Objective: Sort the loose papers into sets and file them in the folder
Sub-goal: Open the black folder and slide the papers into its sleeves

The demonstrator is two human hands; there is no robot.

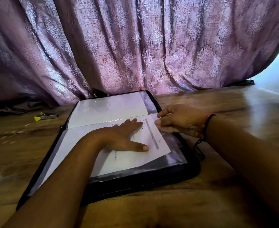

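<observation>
Bare table point(234, 102) on both sides of the open folder point(151, 180). Our left hand point(127, 134) lies flat on the paper point(151, 140), fingers spread. Right hand point(181, 120) pinches the sleeve point(176, 155) edge. Print too blurred for us.

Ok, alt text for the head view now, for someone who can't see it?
A left hand presses flat on a white printed paper sheet lying on an open black zip folder with clear plastic sleeves, while the right hand pinches the sheet's far right corner. The folder sits on a brown wooden table before a purple patterned curtain.
</observation>
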